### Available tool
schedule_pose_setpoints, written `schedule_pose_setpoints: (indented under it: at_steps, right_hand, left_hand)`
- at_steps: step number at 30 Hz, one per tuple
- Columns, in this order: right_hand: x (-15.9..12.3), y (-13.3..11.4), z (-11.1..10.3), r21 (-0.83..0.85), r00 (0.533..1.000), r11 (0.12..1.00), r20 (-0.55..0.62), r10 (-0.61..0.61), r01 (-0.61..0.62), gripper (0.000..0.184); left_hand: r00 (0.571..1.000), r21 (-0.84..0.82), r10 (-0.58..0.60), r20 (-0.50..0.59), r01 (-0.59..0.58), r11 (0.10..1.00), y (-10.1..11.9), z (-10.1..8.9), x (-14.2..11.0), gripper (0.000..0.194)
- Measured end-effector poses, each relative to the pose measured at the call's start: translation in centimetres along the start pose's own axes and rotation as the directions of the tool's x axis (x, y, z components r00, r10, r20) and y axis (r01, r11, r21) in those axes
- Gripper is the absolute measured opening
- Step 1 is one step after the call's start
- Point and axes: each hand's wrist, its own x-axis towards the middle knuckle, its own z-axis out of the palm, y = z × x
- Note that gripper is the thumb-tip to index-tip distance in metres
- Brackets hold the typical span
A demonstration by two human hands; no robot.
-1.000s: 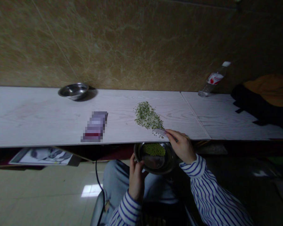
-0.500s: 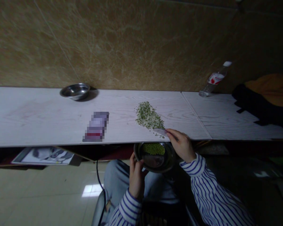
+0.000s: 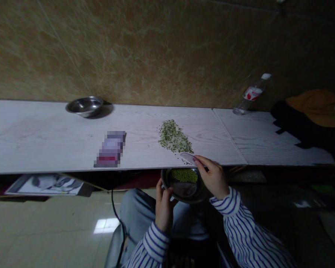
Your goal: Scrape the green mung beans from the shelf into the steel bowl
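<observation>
A loose pile of mung beans mixed with white grains like rice (image 3: 174, 137) lies on the white tabletop. Just below the table's front edge, my left hand (image 3: 164, 206) grips the left rim of a metal bowl (image 3: 185, 190). Green mung beans (image 3: 185, 175) have gathered at the far side inside it. My right hand (image 3: 213, 176) pinches a pale plastic spoon (image 3: 186, 157), whose oval end touches or hovers just over the table at the pile's near end. A few stray beans lie around that oval end. The right hand covers the bowl's right rim.
A second metal bowl (image 3: 85, 107) stands back left near the wall. A blurred-out purple flat object (image 3: 111, 149) lies left of the pile. At the right are a leaning plastic bottle (image 3: 249, 96), an orange cap (image 3: 315, 106) and dark cloth. Papers (image 3: 48, 184) sit on the shelf underneath.
The view has shifted slightly. Both hands keep their holds, and the spoon's oval end is turned a little differently near the pile's edge.
</observation>
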Motion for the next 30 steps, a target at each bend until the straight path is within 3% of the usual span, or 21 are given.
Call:
schedule_pose_setpoints:
  at_steps: [7,13,30]
  right_hand:
    - [-0.4,-1.8,0.3,0.003,0.997,0.998,0.035,-0.069,0.069,0.023]
    - [0.5,-0.7,0.5,0.025,1.0,1.0,-0.005,-0.008,0.008,0.024]
    - [1.9,-0.5,2.1,0.056,0.991,0.998,0.131,-0.036,0.029,0.024]
  left_hand:
    - [1.0,-0.014,0.011,0.004,-0.011,1.0,0.1,-0.2,0.3,0.053]
    - [1.0,-0.017,0.012,-0.003,-0.012,1.0,0.3,-0.6,0.5,0.054]
    - [0.997,-0.015,0.065,-0.039,-0.065,0.998,0.7,-2.1,1.4,0.051]
